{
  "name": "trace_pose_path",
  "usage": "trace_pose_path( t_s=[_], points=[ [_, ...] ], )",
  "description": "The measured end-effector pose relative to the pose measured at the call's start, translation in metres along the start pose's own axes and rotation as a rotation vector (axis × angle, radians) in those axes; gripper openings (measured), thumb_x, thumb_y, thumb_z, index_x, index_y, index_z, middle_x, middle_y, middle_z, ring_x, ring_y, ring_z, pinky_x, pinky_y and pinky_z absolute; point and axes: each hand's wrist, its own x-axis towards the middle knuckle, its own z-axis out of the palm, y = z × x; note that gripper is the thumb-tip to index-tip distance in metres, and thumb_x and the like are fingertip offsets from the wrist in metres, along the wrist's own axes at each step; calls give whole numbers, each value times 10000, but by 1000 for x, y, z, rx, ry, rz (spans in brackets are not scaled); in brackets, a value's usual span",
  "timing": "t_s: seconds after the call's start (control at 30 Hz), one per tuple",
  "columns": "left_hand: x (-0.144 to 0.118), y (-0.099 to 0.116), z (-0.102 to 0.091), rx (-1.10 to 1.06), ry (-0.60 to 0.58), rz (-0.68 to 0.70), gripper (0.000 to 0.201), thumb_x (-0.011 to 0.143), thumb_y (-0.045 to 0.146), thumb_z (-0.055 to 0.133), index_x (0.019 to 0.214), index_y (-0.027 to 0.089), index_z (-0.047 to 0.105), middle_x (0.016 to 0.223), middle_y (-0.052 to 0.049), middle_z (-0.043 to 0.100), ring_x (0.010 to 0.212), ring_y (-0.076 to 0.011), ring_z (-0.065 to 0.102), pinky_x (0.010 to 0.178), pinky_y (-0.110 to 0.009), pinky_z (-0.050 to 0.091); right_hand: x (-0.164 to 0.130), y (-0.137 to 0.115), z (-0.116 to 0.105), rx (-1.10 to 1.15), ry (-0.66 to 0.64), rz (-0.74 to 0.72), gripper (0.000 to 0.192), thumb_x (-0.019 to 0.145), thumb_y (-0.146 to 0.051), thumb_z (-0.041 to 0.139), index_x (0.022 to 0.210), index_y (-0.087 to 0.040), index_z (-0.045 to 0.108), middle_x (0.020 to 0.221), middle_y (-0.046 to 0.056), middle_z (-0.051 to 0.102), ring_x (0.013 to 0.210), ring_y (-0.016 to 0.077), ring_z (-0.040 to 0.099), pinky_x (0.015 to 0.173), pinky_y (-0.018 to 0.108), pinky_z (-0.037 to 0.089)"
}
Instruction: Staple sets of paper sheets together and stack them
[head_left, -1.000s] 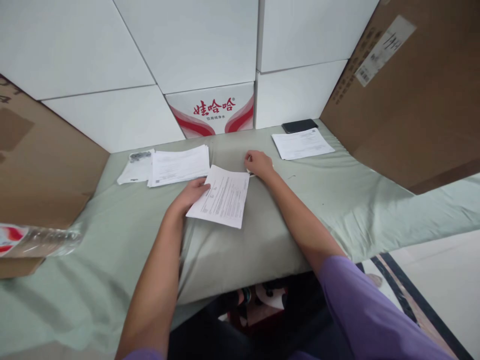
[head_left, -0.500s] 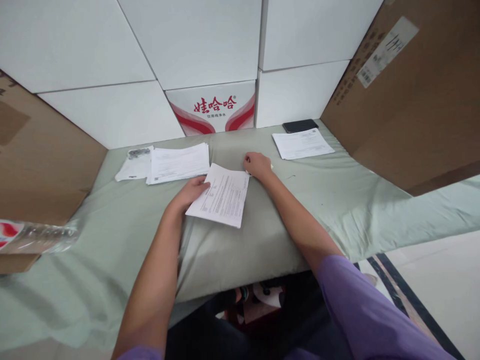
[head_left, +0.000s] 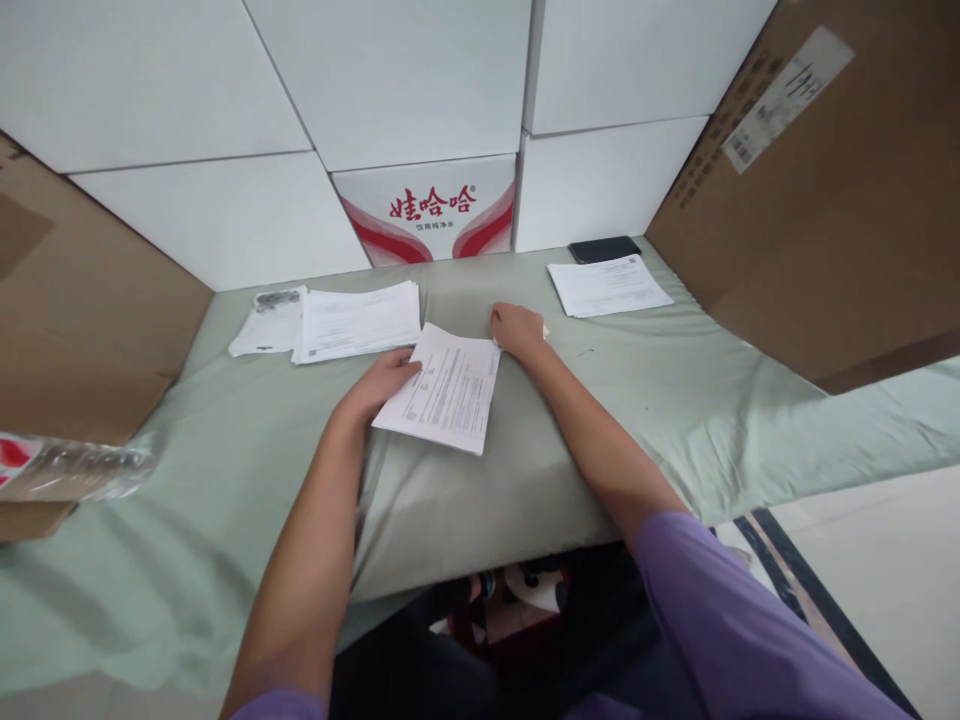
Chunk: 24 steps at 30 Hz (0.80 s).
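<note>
Left hand (head_left: 382, 385) lies flat, fingers spread, pinning the printed sheet (head_left: 442, 388) to the counter (head_left: 637, 400) — right hand (head_left: 517, 330) curled at its far corner; grip unclear.

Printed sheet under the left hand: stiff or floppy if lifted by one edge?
Likely floppy: the printed sheet looks thin and lies flat on the green cloth. Probably light, so it may slide; the left hand rests on its edge.
</note>
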Motion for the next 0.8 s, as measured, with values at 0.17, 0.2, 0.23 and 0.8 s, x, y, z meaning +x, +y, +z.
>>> trace_pose_path(
  t_s=[0.17, 0.2, 0.23, 0.8],
  points=[
    [-1, 1, -1, 19, -10, 0, 459, 748, 338, 655, 1158, 139, 715, 900, -94, 768, 743, -226, 709, 640, -297, 525, 1, 0, -1, 2, -11, 6, 326, 934, -182, 394, 1089, -214, 679, 1126, 107, 733, 1049, 272, 677, 802, 334, 453],
    [-1, 1, 0, 18, -13, 1, 457, 749, 339, 654, 1156, 140, 714, 897, -94, 766, 741, -225, 707, 641, -298, 524, 1, 1, -1, 1, -19, 0, 323, 931, -181, 397, 1091, -214, 677, 1131, 108, 732, 1048, 272, 677, 804, 337, 454],
    [-1, 0, 0, 17, -16, 5, 452, 749, 340, 653, 1151, 141, 714, 894, -93, 764, 738, -224, 704, 641, -298, 521, 2, 1, -1, 0, -28, -5, 323, 929, -179, 400, 1096, -215, 674, 1137, 110, 730, 1048, 273, 677, 807, 341, 455],
    [7, 70, 25, 496, 304, 397, 336, 893, 348, 523, 1134, 191, 696, 846, -32, 655, 805, -187, 602, 839, -315, 480, -4, -5, 6, -75, 25, -44, 353, 951, -126, 368, 1205, -160, 611, 1155, 173, 715, 1118, 286, 641, 916, 410, 439]
  ],
)
